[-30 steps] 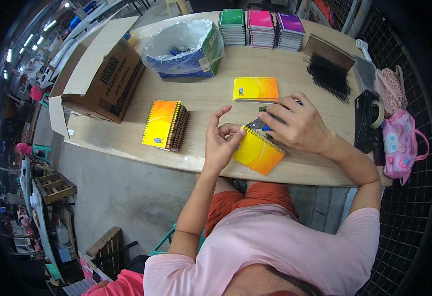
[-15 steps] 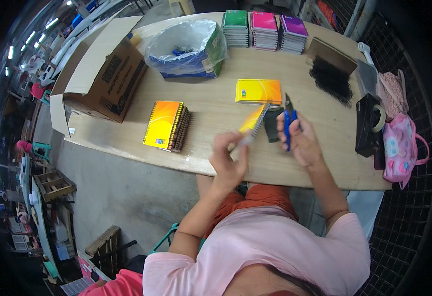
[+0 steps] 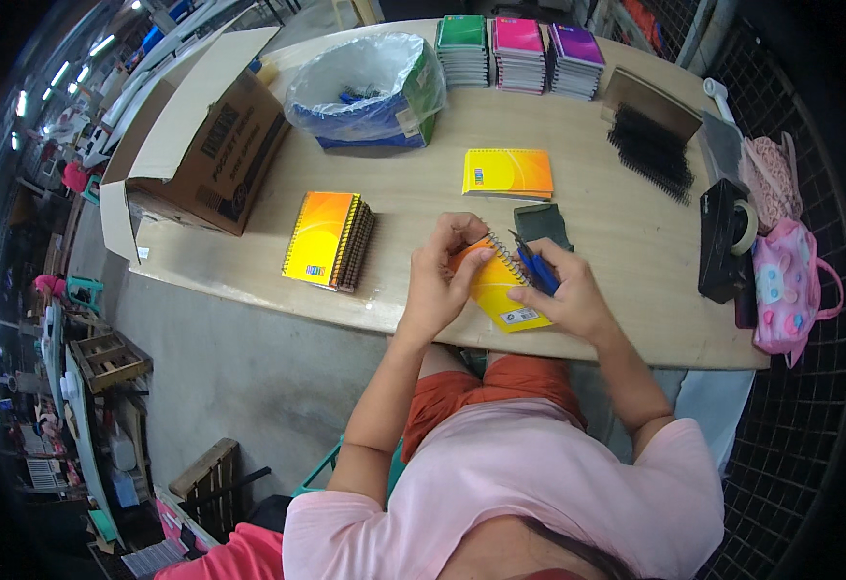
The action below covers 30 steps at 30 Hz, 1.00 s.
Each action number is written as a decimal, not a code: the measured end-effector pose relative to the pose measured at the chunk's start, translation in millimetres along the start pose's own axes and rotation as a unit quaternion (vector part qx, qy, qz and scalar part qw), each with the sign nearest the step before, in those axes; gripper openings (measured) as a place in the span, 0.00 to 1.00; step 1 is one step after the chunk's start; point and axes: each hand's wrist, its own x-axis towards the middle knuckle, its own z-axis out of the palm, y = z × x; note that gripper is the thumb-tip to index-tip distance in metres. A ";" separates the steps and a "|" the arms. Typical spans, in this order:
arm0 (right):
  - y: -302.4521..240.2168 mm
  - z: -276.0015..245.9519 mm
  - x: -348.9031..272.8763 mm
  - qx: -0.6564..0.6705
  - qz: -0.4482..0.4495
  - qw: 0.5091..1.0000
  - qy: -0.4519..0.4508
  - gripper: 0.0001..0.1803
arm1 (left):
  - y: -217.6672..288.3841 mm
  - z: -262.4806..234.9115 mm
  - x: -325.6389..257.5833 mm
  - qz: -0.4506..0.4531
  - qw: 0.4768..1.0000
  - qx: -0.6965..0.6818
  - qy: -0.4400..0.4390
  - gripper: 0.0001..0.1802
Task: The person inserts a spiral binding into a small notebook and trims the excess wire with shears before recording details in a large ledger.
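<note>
Between my hands, a yellow and orange spiral notebook (image 3: 502, 295) is held at a slant above the near table edge, its wire coil facing up and right. My left hand (image 3: 445, 275) grips its upper left part, thumb on the cover. Blue-handled pliers (image 3: 539, 272) rest in my right hand (image 3: 578, 298), whose thumb also presses the notebook beside the coil. The pliers' dark tips lie close to the coil; whether they touch it I cannot tell. Just beyond sits a dark green pad (image 3: 543, 224). Farther back lies a small pile of yellow notebooks (image 3: 507, 173).
A stack of yellow notebooks (image 3: 324, 242) stands left, near a cardboard box (image 3: 212, 159) and a plastic-lined bin (image 3: 374, 130). Green, pink and purple notebook stacks (image 3: 517, 60) line the back. At right are black coils (image 3: 650, 153), a tape dispenser (image 3: 718, 242) and a pink pouch (image 3: 782, 290).
The notebook has turned so its yellow cover faces up, and come nearer to me. My right hand has lowered the pliers to the coil and now touches the notebook too.
</note>
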 end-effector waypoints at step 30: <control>-20.6 -41.9 32.5 -0.455 -0.272 0.844 0.084 0.20 | -7.9 -8.9 -6.3 -0.088 0.993 -0.075 -0.023 0.20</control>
